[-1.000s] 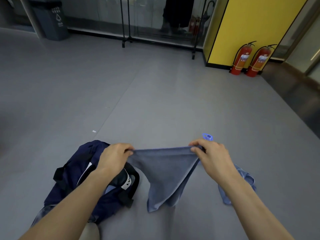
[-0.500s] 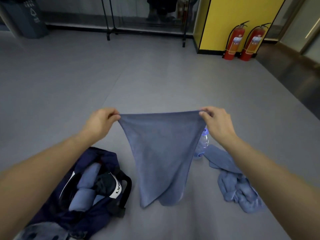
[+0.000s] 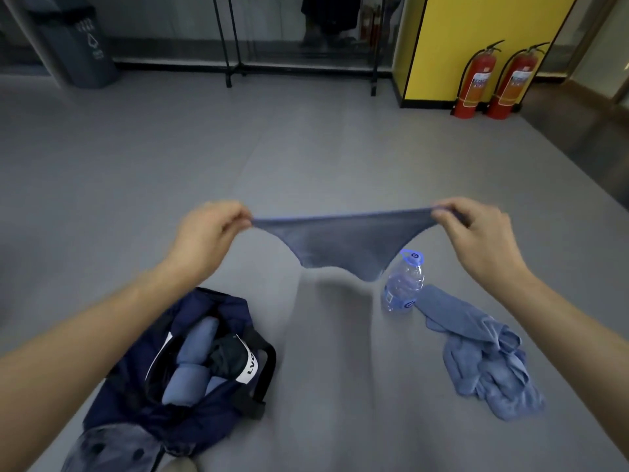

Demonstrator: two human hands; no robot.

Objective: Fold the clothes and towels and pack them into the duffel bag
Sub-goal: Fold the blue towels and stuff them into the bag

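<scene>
Both hands, the left hand (image 3: 207, 233) and right hand (image 3: 476, 233), pinched the top corners of the soft, light, limp towel (image 3: 343, 245), judged easiest handled by its corners.

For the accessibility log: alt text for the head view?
The left hand and right hand pinch a blue towel stretched above the grey floor. An open navy duffel bag lies lower left; a water bottle and crumpled blue cloth lie right.
</scene>
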